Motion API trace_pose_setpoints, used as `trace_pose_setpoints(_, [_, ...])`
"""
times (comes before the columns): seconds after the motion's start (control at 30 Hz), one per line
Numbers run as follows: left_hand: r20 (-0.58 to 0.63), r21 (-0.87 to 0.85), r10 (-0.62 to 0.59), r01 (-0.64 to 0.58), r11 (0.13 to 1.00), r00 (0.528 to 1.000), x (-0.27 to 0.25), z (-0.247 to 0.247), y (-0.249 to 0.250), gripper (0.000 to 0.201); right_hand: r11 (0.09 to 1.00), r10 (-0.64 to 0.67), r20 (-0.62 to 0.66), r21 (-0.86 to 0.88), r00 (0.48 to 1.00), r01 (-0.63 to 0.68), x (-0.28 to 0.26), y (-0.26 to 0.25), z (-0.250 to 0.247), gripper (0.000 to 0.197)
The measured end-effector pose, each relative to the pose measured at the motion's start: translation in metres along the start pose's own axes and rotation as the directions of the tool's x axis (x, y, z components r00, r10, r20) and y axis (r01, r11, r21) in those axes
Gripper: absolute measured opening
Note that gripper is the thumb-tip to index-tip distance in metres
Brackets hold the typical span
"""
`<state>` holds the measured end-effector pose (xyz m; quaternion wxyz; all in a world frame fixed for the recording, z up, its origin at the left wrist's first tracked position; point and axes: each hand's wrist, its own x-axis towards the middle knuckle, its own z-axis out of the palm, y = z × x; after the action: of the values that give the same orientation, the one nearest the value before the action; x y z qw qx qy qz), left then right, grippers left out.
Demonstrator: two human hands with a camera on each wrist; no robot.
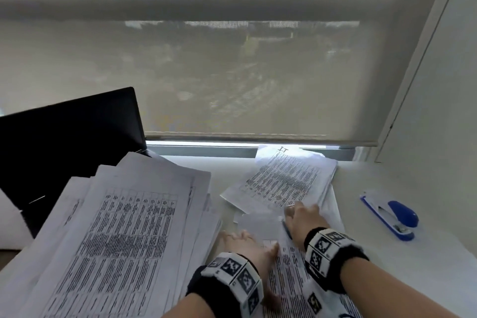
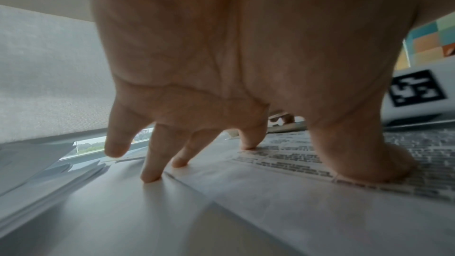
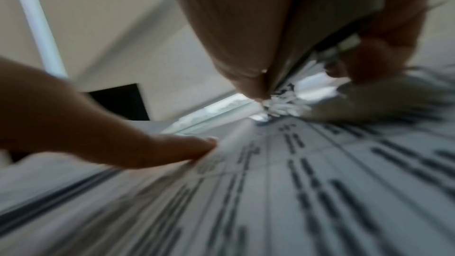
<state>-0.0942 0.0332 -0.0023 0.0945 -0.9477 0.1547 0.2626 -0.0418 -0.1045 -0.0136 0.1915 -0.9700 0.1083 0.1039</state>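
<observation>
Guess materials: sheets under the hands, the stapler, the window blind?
Sheets: thin matte white paper with printed tables; the edges flex. Stapler: likely glossy blue and white plastic, with a metal-looking part at its near end. Blind: woven mesh fabric, semi-sheer; the outdoors shows through.

soft grey daylight comes through the roller blind [image 1: 232, 72], brightest in the strip under its hem. the counter [image 1: 374, 183] is evenly lit, shadows faint. the left hand [image 2: 246, 55] is backlit and dim. motion blur streaks the printed sheets [image 3: 320, 182]; the head view bends at its edges.
</observation>
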Motion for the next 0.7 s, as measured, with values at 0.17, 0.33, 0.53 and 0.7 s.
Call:
trace_pose_setpoints(0.17, [-0.013, -0.049, -0.084, 0.083, 0.995, 0.996, 0.015, 0.010, 0.001, 0.074, 0.999, 0.003, -0.073, 0.034, 0.997, 0.000, 0.011, -0.011, -0.012, 0.038])
trace_pose_setpoints(0.33, [0.007, -0.091, -0.010, 0.010, 0.996, 1.000, 0.000, -0.002, -0.002, 0.058, 0.998, -0.020, -0.125, 0.053, 0.992, 0.026, 0.009, 0.022, -0.023, 0.048])
trace_pose_setpoints(0.53, [0.042, -0.085, 0.018, -0.014, 0.996, 0.999, -0.008, -0.011, 0.001, 0.075, 0.989, -0.102, -0.015, -0.104, 0.995, 0.100, -0.023, 0.066, -0.029, 0.044])
trace_pose_setpoints(0.7, [0.023, -0.067, 0.050, -0.049, 0.997, 0.998, -0.003, -0.003, 0.000, 0.088, 0.990, -0.070, -0.023, -0.124, 0.997, 0.067, -0.025, 0.063, -0.023, 0.043])
